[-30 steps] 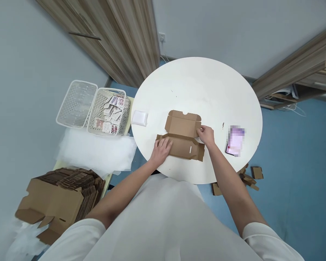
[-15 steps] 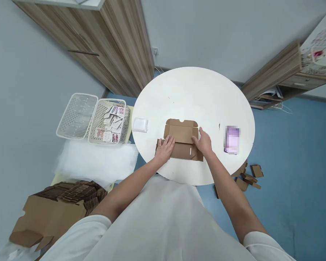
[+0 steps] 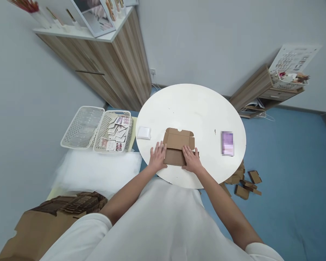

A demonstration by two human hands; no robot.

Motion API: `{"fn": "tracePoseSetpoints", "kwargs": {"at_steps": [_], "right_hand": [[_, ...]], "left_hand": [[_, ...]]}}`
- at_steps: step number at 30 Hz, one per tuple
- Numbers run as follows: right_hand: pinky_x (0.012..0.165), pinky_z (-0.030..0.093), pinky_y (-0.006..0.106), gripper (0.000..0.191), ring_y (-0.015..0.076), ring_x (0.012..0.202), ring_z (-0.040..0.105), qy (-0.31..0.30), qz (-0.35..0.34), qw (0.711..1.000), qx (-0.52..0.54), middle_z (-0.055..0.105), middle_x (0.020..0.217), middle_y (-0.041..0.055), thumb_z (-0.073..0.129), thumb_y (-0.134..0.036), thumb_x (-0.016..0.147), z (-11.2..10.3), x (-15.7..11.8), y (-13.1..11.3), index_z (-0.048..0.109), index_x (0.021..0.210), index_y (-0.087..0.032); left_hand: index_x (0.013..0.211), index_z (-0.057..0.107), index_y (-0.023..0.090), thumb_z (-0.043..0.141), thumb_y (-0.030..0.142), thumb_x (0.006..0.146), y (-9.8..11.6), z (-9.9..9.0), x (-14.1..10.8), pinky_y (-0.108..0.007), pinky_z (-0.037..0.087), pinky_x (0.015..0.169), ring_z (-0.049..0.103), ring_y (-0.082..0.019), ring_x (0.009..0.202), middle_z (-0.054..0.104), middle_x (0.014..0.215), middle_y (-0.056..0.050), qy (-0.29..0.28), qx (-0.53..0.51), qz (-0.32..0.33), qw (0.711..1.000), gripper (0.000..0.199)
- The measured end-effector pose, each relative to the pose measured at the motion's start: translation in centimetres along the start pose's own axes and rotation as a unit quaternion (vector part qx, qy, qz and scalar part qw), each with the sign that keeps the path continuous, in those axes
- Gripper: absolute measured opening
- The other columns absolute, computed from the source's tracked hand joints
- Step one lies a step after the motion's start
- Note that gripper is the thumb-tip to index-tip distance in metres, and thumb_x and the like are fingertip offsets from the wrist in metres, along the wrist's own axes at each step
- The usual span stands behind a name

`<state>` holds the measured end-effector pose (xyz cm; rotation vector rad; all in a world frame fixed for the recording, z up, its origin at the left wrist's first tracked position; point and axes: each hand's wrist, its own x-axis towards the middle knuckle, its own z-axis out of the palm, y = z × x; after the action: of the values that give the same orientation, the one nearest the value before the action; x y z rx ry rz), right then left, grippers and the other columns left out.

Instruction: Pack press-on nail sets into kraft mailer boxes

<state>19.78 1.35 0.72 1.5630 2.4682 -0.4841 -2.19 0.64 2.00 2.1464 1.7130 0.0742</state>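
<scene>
A brown cardboard box [image 3: 178, 140], partly folded, lies near the front of the round white table [image 3: 190, 105]. Its lid panel, with a small notch and side flaps, spreads out flat away from me. At the box's left edge is my left hand [image 3: 157, 157], open with fingers spread. My right hand [image 3: 191, 159] rests over the right side, its fingers stretched out flat on the cardboard and the thumb low at the front. Part of the right-hand side panel is hidden beneath it.
A white packet [image 3: 143, 132] lies at the table's left, a blurred purple item [image 3: 227, 143] at its right. Lidded basket [image 3: 112, 134] of printed cards, white sheets [image 3: 97, 165] and stacked flat cardboard [image 3: 40, 228] are on my left. Small boxes [image 3: 242, 191] lie on the floor.
My left hand has shifted off the cardboard to its left edge and spread. My right hand has come down and left onto the box's right side. The side flaps lie closer in, and the view has tilted up.
</scene>
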Motion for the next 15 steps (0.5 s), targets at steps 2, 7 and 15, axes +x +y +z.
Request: {"fn": "tracePoseSetpoints", "kwargs": {"at_steps": [2,7,15], "right_hand": [[0.103,-0.006,0.055,0.106,0.0271,0.134,0.000,-0.003,0.004,1.000,0.007,0.008,0.146,0.0132,0.065,-0.040,0.061,0.2,-0.1,-0.3,-0.002,0.139,-0.015],[0.103,-0.001,0.053,0.107,0.0253,0.134,0.000,-0.016,0.024,0.999,0.036,0.006,0.146,0.0120,0.065,-0.037,0.061,0.3,-0.3,-0.5,-0.007,0.138,-0.018],[0.104,0.009,0.049,0.106,0.0250,0.134,0.000,-0.018,0.032,0.997,0.063,0.005,0.146,0.0110,0.064,-0.037,0.062,0.4,-0.2,-0.8,-0.008,0.138,-0.021]], "left_hand": [[0.138,0.010,0.018,0.076,0.036,0.050,-2.0,0.6,-1.8,-0.054,0.020,0.099,0.012,-0.037,0.130,0.010,0.144,-0.020,0.041,-0.060,-0.120,0.990,0.112],[0.137,0.016,0.018,0.059,0.023,0.070,-5.3,3.1,-3.9,-0.037,0.043,0.085,0.054,-0.019,0.098,0.048,0.121,-0.013,0.035,-0.264,-0.154,0.952,0.079],[0.115,0.050,0.015,0.056,0.023,0.075,-3.7,3.1,-1.3,-0.033,0.046,0.077,0.058,-0.019,0.085,0.063,0.093,-0.008,0.060,-0.296,-0.197,0.933,0.041]]}}
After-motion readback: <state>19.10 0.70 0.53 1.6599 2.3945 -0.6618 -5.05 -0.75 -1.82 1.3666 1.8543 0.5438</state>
